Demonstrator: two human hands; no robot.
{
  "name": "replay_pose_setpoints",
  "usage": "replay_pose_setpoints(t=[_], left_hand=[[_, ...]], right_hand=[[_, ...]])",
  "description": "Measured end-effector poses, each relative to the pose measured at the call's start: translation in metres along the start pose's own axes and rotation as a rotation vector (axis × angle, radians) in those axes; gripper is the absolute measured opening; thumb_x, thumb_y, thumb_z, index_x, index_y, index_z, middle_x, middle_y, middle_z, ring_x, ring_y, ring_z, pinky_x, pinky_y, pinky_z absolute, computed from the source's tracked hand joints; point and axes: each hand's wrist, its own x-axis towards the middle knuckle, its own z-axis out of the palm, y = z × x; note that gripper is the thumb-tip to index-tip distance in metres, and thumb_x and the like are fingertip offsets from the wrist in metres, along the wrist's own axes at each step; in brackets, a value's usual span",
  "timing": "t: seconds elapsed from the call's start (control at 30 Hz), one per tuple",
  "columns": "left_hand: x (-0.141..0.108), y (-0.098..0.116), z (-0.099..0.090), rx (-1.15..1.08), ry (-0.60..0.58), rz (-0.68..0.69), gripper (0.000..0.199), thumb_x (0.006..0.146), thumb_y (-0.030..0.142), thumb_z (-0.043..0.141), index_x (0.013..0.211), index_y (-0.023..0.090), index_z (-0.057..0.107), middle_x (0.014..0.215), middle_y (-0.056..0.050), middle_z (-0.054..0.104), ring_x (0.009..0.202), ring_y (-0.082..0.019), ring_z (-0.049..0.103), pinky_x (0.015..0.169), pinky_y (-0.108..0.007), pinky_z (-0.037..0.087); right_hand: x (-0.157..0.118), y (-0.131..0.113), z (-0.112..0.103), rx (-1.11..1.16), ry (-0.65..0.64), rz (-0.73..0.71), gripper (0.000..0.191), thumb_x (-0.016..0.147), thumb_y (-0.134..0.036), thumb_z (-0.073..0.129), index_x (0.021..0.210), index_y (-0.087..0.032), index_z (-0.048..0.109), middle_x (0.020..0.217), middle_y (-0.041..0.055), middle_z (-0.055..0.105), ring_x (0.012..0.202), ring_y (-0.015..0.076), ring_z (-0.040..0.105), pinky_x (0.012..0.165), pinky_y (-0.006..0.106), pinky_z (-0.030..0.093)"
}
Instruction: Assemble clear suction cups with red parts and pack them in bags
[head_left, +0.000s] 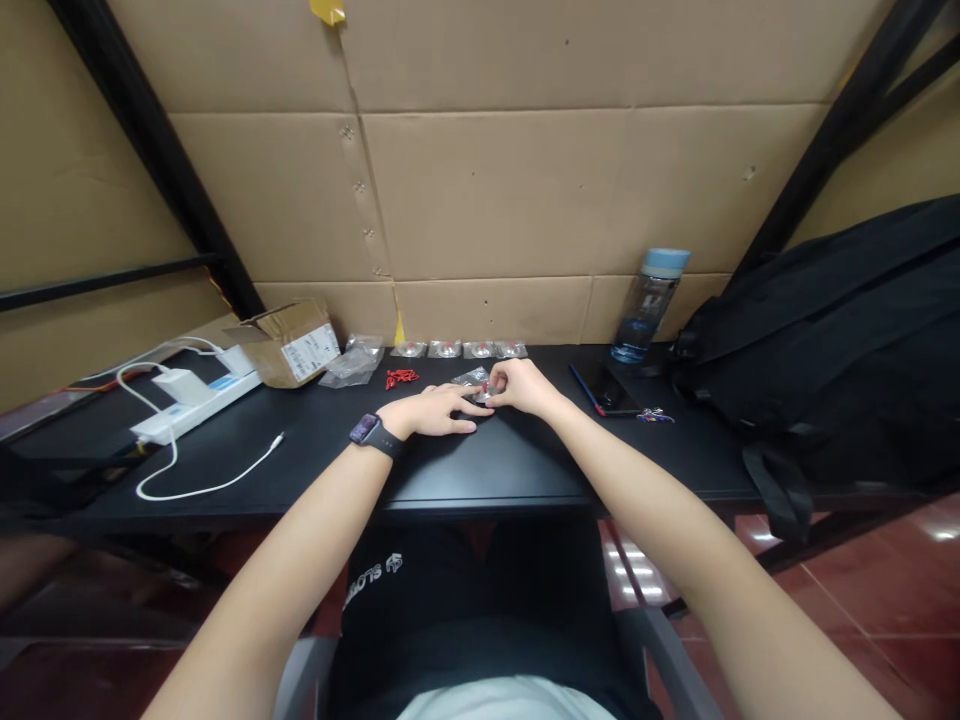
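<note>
My left hand lies palm down on the black table with its fingers spread, and the fingertips touch a small clear plastic bag. My right hand is closed in a pinch at the bag's right side. A small red piece shows at the pinching fingers; whether it is inside the bag I cannot tell. To the left of the bag lies a small pile of red pieces. Several flat clear packets, with red bits visible in them, form a row along the back of the table.
On the left are an opened cardboard box, crumpled clear plastic, a white power strip and a white cable. To the right stand a water bottle, a phone, keys and a black backpack.
</note>
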Motion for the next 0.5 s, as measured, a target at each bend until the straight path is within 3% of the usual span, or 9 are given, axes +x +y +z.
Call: replay_pose_setpoints(t=[0.13, 0.3, 0.5], left_hand=[[-0.0003, -0.0005, -0.0011, 0.006, 0.009, 0.005, 0.046, 0.097, 0.049, 0.056, 0.144, 0.05, 0.055, 0.17, 0.005, 0.021, 0.154, -0.037, 0.027, 0.12, -0.061, 0.027], [-0.0017, -0.0014, -0.0023, 0.012, 0.027, 0.019, 0.044, 0.097, 0.046, 0.057, 0.141, 0.049, 0.058, 0.17, 0.006, 0.023, 0.155, -0.036, 0.025, 0.121, -0.06, 0.025], [-0.0014, -0.001, -0.003, 0.041, 0.011, 0.014, 0.047, 0.096, 0.042, 0.058, 0.142, 0.05, 0.057, 0.171, 0.006, 0.021, 0.155, -0.035, 0.023, 0.121, -0.061, 0.023]], right_hand=[[-0.0002, -0.0014, 0.0012, -0.116, 0.061, 0.095, 0.031, 0.063, -0.041, 0.092, 0.079, -0.023, 0.071, 0.081, 0.0, 0.073, 0.075, 0.0179, 0.067, 0.06, 0.024, 0.042], [-0.0011, 0.0021, -0.0042, -0.035, 0.004, 0.073, 0.023, 0.07, -0.033, 0.089, 0.079, -0.024, 0.07, 0.079, -0.0021, 0.074, 0.073, 0.0155, 0.068, 0.062, 0.023, 0.042], [0.0026, 0.0016, 0.0014, -0.233, 0.13, 0.063, 0.029, 0.073, -0.041, 0.087, 0.082, -0.024, 0.066, 0.087, 0.0013, 0.074, 0.08, 0.0198, 0.067, 0.063, 0.027, 0.04]])
